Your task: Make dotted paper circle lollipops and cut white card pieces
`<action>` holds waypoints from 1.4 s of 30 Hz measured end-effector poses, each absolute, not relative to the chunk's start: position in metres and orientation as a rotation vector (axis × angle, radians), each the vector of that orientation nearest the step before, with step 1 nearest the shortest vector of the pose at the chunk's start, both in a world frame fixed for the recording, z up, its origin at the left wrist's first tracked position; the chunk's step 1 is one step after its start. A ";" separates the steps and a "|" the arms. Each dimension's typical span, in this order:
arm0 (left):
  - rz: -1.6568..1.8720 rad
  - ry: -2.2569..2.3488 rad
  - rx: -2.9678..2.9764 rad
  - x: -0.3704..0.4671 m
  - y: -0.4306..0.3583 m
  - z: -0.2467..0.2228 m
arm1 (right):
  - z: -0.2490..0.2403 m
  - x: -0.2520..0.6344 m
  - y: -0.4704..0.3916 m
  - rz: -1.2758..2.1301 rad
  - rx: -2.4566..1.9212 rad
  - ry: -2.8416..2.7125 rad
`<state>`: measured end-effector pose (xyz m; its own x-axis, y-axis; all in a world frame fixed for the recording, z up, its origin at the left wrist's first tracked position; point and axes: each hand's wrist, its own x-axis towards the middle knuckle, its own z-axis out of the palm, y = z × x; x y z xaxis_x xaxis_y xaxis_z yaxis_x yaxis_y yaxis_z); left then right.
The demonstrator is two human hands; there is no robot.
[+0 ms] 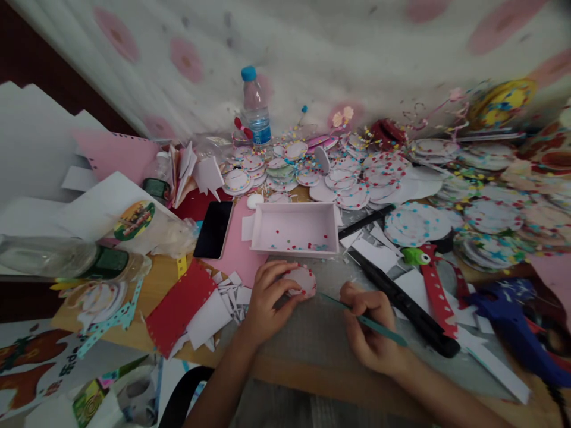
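Note:
My left hand (273,297) pinches a small round paper disc (302,281) between thumb and fingers. Red dots run around the disc's edge. My right hand (372,324) grips a slim teal pair of tweezers (379,328), like a pen, with the thin tip pointing left, close to the disc's right edge. Both hands are over a grey mat (307,342). Just behind them stands an open pale pink box (294,252), with small red and blue pieces scattered on its floor.
Piles of dotted paper discs (417,223) fill the back and right. A black phone (214,229), red card (181,308) and paper scraps lie left. A black bar-shaped tool (404,303) and blue glue gun (520,324) lie right. One bottle (257,113) stands behind; another (75,258) lies at left.

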<state>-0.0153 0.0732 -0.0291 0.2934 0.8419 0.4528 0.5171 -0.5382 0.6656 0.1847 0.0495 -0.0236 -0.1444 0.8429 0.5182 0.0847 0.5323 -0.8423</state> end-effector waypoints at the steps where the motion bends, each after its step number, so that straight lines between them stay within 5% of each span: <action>1: 1.129 1.215 2.172 -0.015 0.073 -0.029 | -0.024 0.185 0.049 0.810 -0.808 -1.592; 42: 1.093 1.109 2.158 -0.017 0.072 -0.033 | -0.028 0.183 0.052 0.818 -0.880 -1.584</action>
